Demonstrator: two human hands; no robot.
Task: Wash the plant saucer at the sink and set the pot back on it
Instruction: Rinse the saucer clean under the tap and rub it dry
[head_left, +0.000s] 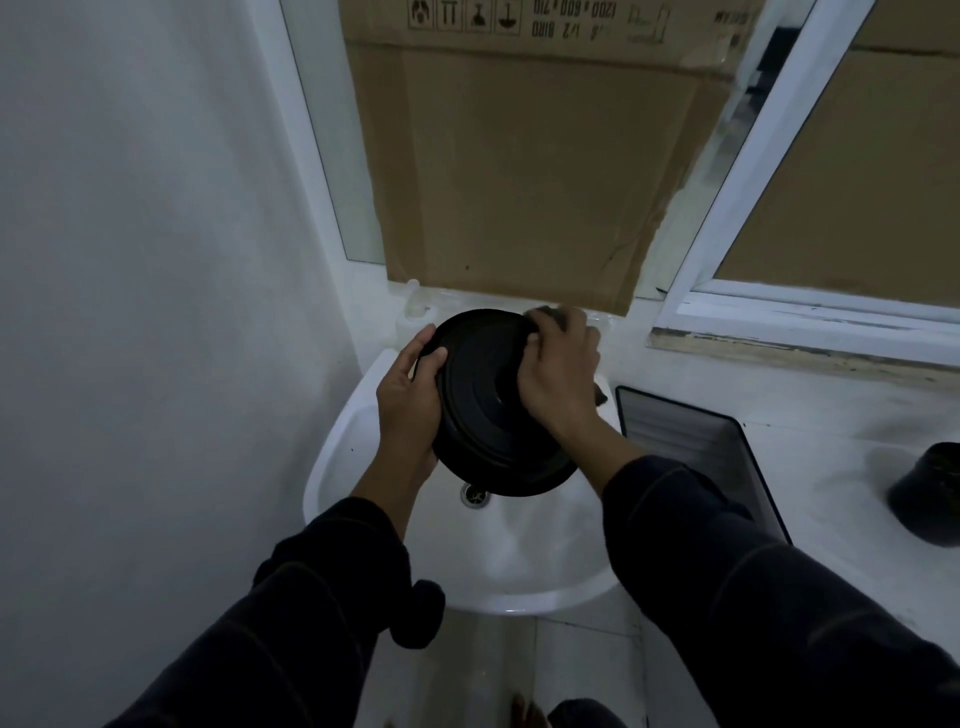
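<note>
The black plant saucer (488, 410) is held tilted over the white sink (519, 545), its ringed underside turned up toward the camera. The left hand (408, 402) grips its left rim, thumb curled over the edge and fingers (431, 462) behind it. The right hand (558, 371) presses on the saucer's upper right side, fingers bent around something dark that may be a scrubbing pad; what it is cannot be told. Below the left fingers lies the metal drain (474, 493). Right of the right fingers, the white bench (810, 452) carries a ribbed tray (691, 447) and, further off, the black pot (930, 493). Beyond both hands a sheet of cardboard (524, 166) covers the white-framed window (779, 171); a plain white wall (156, 260) stands left.
</note>
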